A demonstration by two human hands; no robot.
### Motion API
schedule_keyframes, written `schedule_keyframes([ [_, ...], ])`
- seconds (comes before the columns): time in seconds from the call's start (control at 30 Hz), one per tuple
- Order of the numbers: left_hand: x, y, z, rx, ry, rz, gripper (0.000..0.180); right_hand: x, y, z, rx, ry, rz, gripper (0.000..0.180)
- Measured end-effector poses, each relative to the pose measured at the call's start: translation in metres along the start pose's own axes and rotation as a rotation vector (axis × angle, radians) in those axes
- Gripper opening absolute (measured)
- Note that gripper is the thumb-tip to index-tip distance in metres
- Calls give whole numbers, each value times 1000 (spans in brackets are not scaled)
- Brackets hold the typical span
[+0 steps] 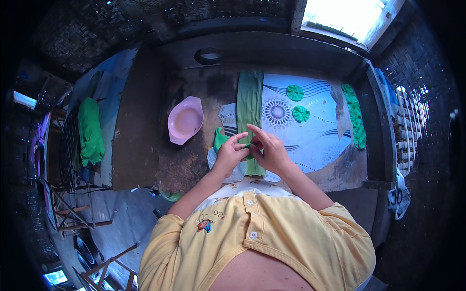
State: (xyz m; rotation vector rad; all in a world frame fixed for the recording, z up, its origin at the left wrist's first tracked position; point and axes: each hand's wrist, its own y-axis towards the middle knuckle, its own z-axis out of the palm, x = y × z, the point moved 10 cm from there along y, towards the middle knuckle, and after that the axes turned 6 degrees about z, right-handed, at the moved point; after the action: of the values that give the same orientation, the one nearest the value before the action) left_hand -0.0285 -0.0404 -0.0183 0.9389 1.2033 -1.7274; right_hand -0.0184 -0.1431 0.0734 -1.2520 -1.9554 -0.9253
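My left hand (230, 154) and my right hand (270, 149) meet over the near edge of the table, both pinching a small green leaf piece (221, 139) that sticks out to the left of my left hand. Under and beyond the hands runs a long green leaf strip (249, 102), lying from the near edge toward the far side. Two round pleated green pieces (294, 92) (301, 113) rest on the patterned white sheet (315, 136) to the right.
A pink bowl (185, 120) sits on the dark wooden table (145, 145) to the left of my hands. A row of several green folded pieces (356, 116) lines the table's right edge. A green cloth (90, 131) hangs at the far left. Scissors (397, 196) hang at the right.
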Motion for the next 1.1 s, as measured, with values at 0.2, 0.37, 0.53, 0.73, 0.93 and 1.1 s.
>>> schedule_keyframes([
  [0.2,4,-2,7,34,-152,-30,57,-5,1,-1,-12,-12,39,61],
  [0.37,7,-2,3,-8,-118,-5,51,-17,1,6,46,21,125,62],
  [0.53,7,4,-11,-130,-306,-4,37,-7,1,-9,-116,-69,32,62],
  [0.73,10,8,-35,-318,-488,25,31,8,-2,1,-90,-247,-32,61],
  [0.93,7,10,-41,-380,-397,128,42,13,-3,10,-82,-297,-47,61],
  [1.1,13,11,-38,-400,-516,77,54,7,-2,31,53,-420,36,61],
])
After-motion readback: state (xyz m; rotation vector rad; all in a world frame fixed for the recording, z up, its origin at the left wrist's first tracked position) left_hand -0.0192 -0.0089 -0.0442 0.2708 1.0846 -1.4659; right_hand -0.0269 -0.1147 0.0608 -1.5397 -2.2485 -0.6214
